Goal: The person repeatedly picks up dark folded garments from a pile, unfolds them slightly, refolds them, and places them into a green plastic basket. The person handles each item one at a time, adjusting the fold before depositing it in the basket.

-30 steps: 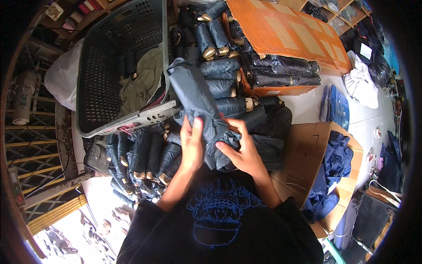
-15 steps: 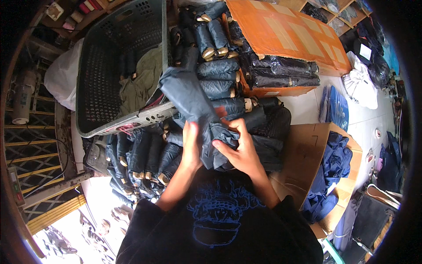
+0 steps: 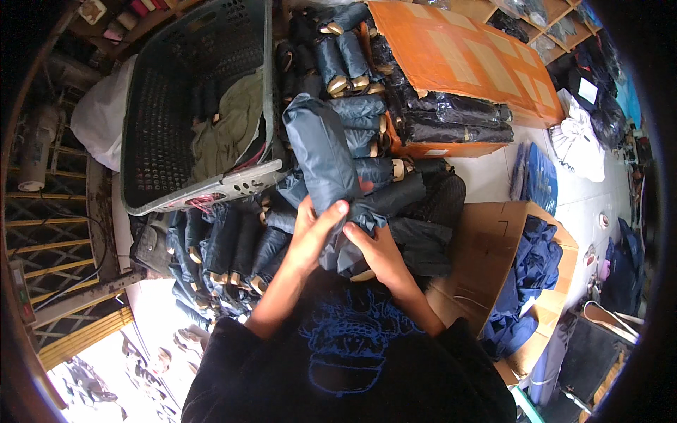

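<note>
Basket rim (image 3: 240, 181) blocking left of fingers (image 3: 330, 218), carton (image 3: 481, 257) right, basket top open

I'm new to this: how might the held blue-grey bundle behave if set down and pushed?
The bundle looks roughly cylindrical, so it could roll. Its sheen hints it may be slippery. Creases by the left hand and right hand suggest its outside is soft.

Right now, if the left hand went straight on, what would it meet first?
The left hand first meets the grey-blue fabric roll it holds; beyond, perhaps the piled rolls; depth is unclear.
</note>
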`<state>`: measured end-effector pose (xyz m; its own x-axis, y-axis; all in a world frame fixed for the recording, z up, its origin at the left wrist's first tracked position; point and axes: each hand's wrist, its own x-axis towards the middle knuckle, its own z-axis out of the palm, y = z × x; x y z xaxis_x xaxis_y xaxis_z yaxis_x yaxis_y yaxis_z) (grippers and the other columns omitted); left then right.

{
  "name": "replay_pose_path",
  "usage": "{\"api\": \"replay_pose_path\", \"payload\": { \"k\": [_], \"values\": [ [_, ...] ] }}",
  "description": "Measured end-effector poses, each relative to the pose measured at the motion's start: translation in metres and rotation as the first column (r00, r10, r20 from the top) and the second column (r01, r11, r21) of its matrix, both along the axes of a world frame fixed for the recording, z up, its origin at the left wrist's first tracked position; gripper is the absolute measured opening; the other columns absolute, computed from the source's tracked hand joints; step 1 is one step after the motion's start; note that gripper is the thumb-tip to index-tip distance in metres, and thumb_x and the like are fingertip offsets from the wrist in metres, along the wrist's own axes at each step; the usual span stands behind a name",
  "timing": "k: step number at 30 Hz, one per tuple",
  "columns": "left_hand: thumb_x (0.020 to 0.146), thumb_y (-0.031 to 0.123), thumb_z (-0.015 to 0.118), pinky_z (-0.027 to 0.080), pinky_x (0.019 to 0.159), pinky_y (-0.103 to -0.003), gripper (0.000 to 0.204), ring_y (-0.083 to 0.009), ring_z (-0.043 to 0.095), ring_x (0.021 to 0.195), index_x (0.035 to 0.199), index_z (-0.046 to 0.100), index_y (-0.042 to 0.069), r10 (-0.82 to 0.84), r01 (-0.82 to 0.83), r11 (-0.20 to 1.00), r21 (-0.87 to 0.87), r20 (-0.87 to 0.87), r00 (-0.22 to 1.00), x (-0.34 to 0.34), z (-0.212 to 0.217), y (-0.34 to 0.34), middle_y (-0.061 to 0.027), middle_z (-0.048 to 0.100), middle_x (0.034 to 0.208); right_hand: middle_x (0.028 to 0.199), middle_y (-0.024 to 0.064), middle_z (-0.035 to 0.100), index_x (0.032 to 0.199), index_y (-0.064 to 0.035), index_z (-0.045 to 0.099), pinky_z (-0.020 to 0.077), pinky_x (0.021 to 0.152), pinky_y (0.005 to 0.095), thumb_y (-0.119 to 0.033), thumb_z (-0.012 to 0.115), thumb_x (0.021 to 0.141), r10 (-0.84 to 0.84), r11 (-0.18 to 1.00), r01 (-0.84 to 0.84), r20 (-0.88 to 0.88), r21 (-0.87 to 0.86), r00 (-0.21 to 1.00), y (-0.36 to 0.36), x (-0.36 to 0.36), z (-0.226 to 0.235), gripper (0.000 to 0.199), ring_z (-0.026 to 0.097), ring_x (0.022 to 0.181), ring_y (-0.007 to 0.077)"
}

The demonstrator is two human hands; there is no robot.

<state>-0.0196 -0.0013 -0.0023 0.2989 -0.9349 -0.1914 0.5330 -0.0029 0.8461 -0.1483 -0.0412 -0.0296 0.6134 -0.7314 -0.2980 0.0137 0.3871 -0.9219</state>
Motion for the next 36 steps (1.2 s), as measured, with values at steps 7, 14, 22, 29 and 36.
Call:
{"api": "replay_pose_path", "payload": {
  "k": [7,14,22,29,36],
  "values": [
    [0.083,0.03,0.068,0.048,0.085,-0.035,0.048,-0.0207,0.061,0.096,0.113,0.055,-0.005,0.09,-0.067,0.976,0.208,-0.101,0.991,-0.01,-0.022,-0.001,-0.0135,0.063,0.105,0.118,0.0097,0.054,0.13,0.0017,0.043,0.0414,0.093,0.0305,-0.024,0.063,0.089,-0.06,0.994,0.062,-0.032,0.092,0.998,0.0,0.006,0.0,0.053,0.052,0.109,0.0166],
    [0.072,0.049,0.074,0.047,0.087,-0.041,0.083,-0.0278,0.056,0.102,0.128,0.036,0.001,0.283,-0.16,0.85,0.503,-0.179,0.942,-0.012,-0.042,-0.001,-0.0163,0.052,0.113,0.122,0.0118,0.053,0.134,-0.0001,0.041,0.044,0.087,0.0269,-0.048,0.049,0.093,0.271,0.875,-0.217,-0.065,0.433,0.96,-0.008,-0.009,-0.033,0.063,0.054,0.1,0.0152],
    [0.075,0.045,0.073,0.047,0.081,-0.036,0.067,-0.0213,0.057,0.092,0.117,0.049,-0.001,0.17,-0.116,0.911,0.396,-0.105,0.98,-0.003,-0.052,-0.005,-0.0107,0.057,0.103,0.089,0.0099,0.06,0.117,-0.0009,0.046,0.0531,0.048,0.0304,-0.046,0.046,0.094,0.227,0.842,-0.176,-0.039,0.509,0.973,-0.007,-0.005,-0.032,0.051,0.063,0.064,0.018],
    [0.086,0.031,0.066,0.046,0.08,-0.031,0.042,-0.0156,0.058,0.09,0.11,0.057,-0.003,0.117,-0.091,0.947,0.307,-0.067,0.991,-0.026,-0.041,0.01,-0.009,0.062,0.101,0.096,0.0083,0.059,0.118,-0.0009,0.048,0.0515,0.058,0.0279,-0.024,0.054,0.091,-0.046,0.978,0.07,-0.127,0.198,0.991,0.002,-0.003,-0.036,0.036,0.061,0.075,0.0131],
    [0.088,0.029,0.064,0.047,0.085,-0.031,0.044,-0.0172,0.06,0.094,0.116,0.056,-0.004,0.195,-0.177,0.964,0.2,-0.072,0.978,-0.025,-0.038,0.008,-0.0106,0.064,0.105,0.106,0.0079,0.061,0.123,-0.0014,0.047,0.0471,0.081,0.0257,-0.028,0.055,0.094,0.081,0.946,-0.064,-0.041,0.319,0.996,-0.015,-0.006,-0.027,0.04,0.058,0.095,0.0132]
  ]
}}
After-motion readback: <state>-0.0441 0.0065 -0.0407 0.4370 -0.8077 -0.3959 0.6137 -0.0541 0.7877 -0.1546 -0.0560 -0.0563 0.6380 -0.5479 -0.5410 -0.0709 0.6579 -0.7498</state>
